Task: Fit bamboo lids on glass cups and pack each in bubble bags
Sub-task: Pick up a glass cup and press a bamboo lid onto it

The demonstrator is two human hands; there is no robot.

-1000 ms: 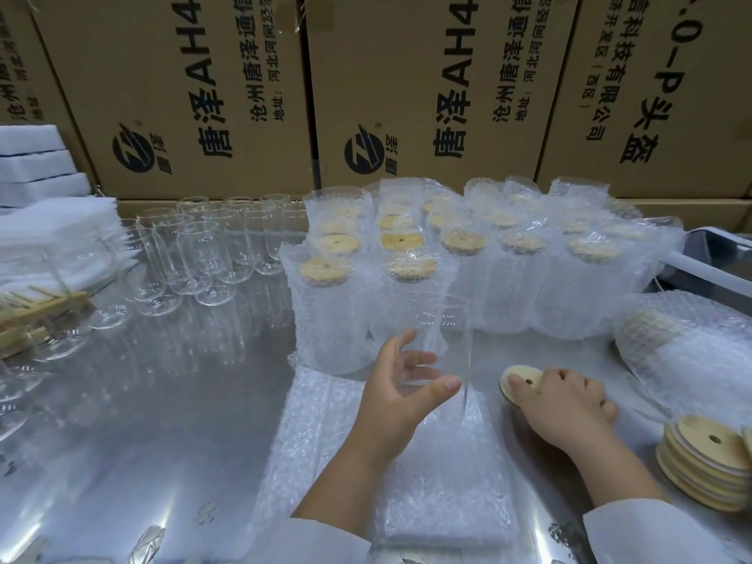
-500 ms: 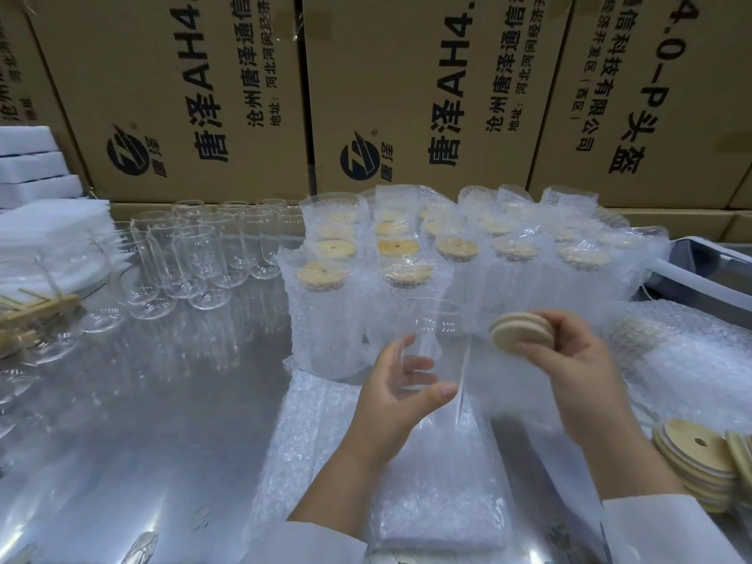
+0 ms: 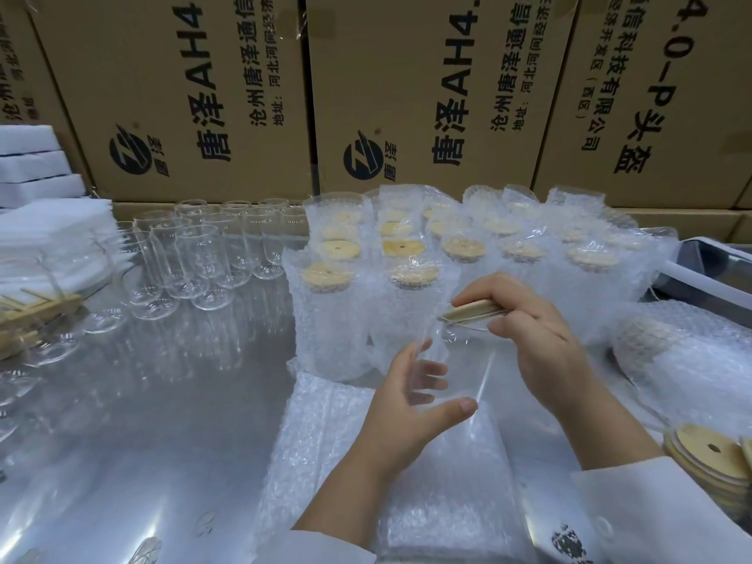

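My left hand (image 3: 407, 405) grips a clear glass cup (image 3: 462, 372) upright above a flat stack of bubble bags (image 3: 325, 449). My right hand (image 3: 533, 339) holds a round bamboo lid (image 3: 470, 312) level right over the cup's rim; whether it is seated I cannot tell. More bamboo lids (image 3: 708, 449) lie stacked at the right edge. Behind the hands stand several packed cups in bubble bags (image 3: 337, 311), lids showing on top. Several bare glass cups (image 3: 203, 262) stand to the left.
Cardboard boxes (image 3: 427, 95) wall off the back of the shiny metal table (image 3: 122, 421). White foam sheets (image 3: 49, 234) and bamboo sticks (image 3: 36, 315) sit far left. A bagged bundle (image 3: 683, 356) lies at the right, a tray edge (image 3: 712, 262) behind it.
My right hand picked a lid from the table at the right, lifted it and brought it left and down over the cup's mouth. My left hand kept holding the cup.
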